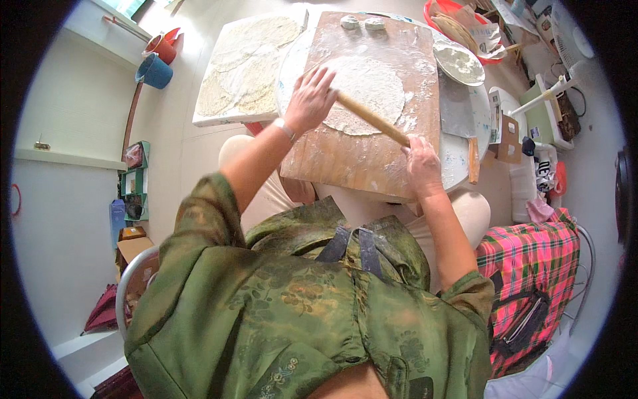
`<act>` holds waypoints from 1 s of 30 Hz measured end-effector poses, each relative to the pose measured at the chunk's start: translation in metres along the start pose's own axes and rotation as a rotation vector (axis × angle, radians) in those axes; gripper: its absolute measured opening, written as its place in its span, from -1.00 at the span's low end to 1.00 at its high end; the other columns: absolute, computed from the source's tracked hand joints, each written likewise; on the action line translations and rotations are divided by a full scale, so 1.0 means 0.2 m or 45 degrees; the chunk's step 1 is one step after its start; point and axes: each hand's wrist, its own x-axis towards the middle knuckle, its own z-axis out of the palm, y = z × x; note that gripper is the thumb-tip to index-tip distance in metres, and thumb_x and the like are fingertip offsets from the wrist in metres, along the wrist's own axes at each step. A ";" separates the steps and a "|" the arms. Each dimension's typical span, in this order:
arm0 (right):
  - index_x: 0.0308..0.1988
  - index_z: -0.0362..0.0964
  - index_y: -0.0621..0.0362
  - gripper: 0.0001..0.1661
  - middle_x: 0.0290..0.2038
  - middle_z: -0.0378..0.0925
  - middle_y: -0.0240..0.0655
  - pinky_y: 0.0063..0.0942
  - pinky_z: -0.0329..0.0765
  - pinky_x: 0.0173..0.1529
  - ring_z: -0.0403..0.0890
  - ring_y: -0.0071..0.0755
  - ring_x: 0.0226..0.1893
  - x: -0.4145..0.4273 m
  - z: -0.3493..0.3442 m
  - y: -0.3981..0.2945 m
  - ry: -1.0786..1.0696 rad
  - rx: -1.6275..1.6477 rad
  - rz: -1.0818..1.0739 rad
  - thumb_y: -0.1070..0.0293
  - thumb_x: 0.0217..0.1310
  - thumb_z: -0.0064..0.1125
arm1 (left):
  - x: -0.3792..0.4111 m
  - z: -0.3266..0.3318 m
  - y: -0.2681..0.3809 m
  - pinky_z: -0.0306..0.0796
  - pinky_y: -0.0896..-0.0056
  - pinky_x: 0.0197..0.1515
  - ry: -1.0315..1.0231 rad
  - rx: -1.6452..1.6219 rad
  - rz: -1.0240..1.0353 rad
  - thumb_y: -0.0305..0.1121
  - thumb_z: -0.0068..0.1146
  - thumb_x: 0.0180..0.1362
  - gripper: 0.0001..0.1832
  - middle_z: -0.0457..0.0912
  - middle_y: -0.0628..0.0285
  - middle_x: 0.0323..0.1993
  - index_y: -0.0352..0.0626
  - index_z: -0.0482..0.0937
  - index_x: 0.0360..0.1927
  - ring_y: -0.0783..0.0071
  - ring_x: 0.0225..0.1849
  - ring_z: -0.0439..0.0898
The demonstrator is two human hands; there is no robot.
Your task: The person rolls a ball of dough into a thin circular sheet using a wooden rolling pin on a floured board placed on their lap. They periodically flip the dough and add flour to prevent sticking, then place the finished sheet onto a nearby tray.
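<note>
A wooden rolling pin (371, 117) lies slantwise over a thin round sheet of floured dough (366, 75). My left hand (315, 97) rests on its upper left end, fingers stretched forward; whether they wrap the pin is hard to see. At the lower right end, my right hand (422, 164) is closed around the pin. Under the dough is a floured wooden board (349, 169), with two small dough pieces (363, 22) at its far edge. Right of the board lies a cleaver with a wide metal blade (456, 107) and wooden handle.
Rolled dough sheets (249, 65) cover a white board at the left. A bowl of flour (459, 62) stands by the board's far right corner, near a red basket (433, 10) with flatbreads. Beyond my right arm is a chair with plaid cloth (533, 259).
</note>
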 end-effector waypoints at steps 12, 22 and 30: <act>0.44 0.09 0.18 -0.12 0.48 0.09 0.05 0.12 0.00 0.55 0.10 0.18 0.49 -0.08 0.17 0.07 -0.089 -0.148 -0.043 0.02 0.32 0.20 | -0.18 0.02 0.03 -0.11 -0.05 0.60 -0.227 0.099 0.038 -0.09 -0.28 0.49 -0.42 0.18 -0.01 0.55 -0.13 0.29 0.47 0.06 0.59 0.09; 0.44 0.14 0.18 -0.01 0.47 0.16 0.02 0.05 -0.01 0.57 0.14 0.09 0.50 0.06 0.20 0.15 -0.069 -0.167 -0.119 -0.28 0.30 0.11 | -0.17 -0.01 0.02 -0.23 0.03 0.62 -0.372 0.022 -0.091 0.03 -0.44 0.52 -0.31 0.03 0.02 0.60 -0.22 0.13 0.54 0.09 0.64 -0.10; 0.44 0.12 0.30 -0.09 0.44 0.22 0.06 0.11 -0.08 0.57 0.13 0.09 0.51 0.12 0.12 0.07 -0.170 -0.182 -0.016 -0.19 0.43 -0.04 | -0.15 -0.07 0.00 -0.23 0.01 0.62 -0.324 -0.032 -0.084 0.08 -0.33 0.48 -0.27 0.09 0.01 0.58 -0.23 0.16 0.53 0.08 0.64 -0.09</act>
